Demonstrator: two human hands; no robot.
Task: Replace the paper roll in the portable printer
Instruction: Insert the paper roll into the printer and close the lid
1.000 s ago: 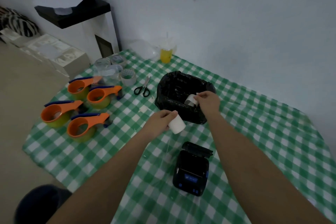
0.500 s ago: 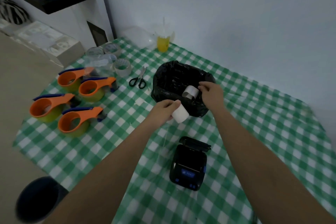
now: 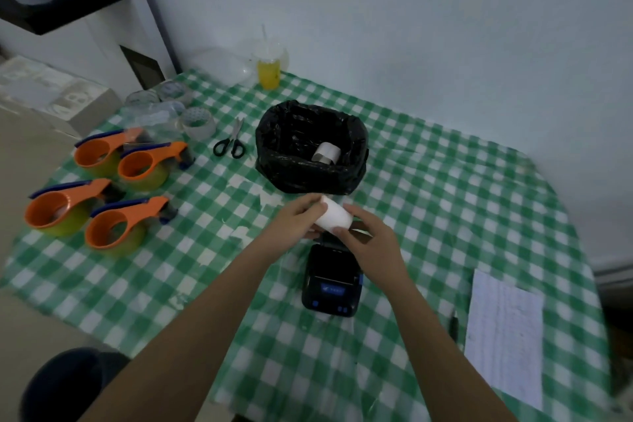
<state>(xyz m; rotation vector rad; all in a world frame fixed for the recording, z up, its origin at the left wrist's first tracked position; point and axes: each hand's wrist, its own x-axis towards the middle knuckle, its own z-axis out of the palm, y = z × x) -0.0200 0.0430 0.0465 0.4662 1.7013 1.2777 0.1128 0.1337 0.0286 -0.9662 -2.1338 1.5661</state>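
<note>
A smooth white paper roll (image 3: 333, 215), a short cylinder with a matte face, is pinched between both hands: the left hand (image 3: 297, 222) curls its fingers around the roll's far-left end, and the right hand (image 3: 371, 243) closes thumb and forefinger on its near-right end, so both are closed on it and most of its underside is hidden by fingers. Directly below the grip sits the portable printer (image 3: 331, 284), a rounded black plastic block with a small blue-lit panel; its open lid and paper bay are largely covered by the right hand, so the bay's contents cannot be made out. Beyond the grip stands a bin (image 3: 310, 147) lined with a crinkled, glossy black bag, and inside it lies a spent roll core (image 3: 326, 152), a pale hollow tube. Far to the left of the grip are four orange tape dispensers (image 3: 109, 195) with looped handles, clear tape rolls (image 3: 198, 120) and black-handled scissors (image 3: 230, 141). Everything rests on a green-and-white checked tablecloth (image 3: 445, 202). To the right and nearer than the grip lies a printed paper sheet (image 3: 503, 336), its text too blurred to read, with a dark pen (image 3: 454, 325) beside it
</note>
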